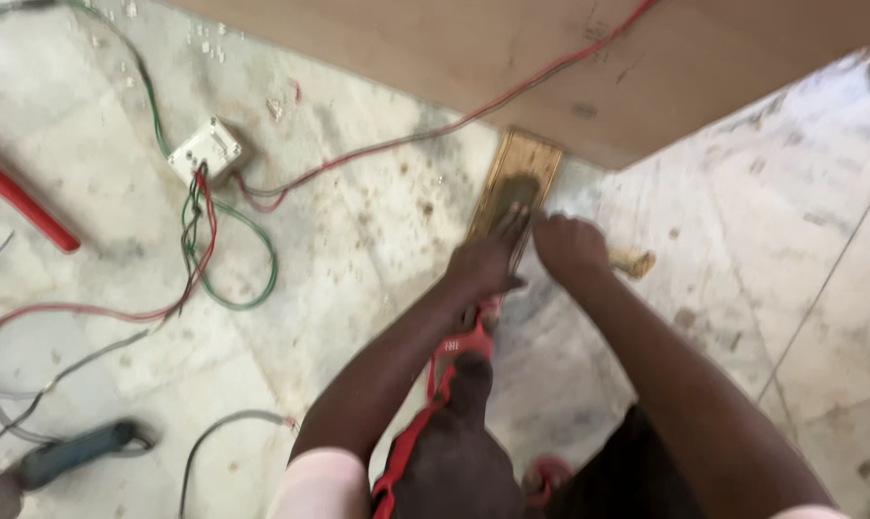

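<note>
Wood strip lies on the floor, long axis running away from the person. Left hand presses flat on its near end; right hand sits fisted just beside, grip unclear.

My left hand rests on the near end of the carved wooden strip, which lies on the floor and runs away from me to the edge of the plywood sheet beyond it. My right hand sits just right of the strip, beside my left. A small wood offcut lies right of that hand. Far left of the strip sits the switch box, with wires trailing from it toward me. A power tool lies at the near left.
</note>
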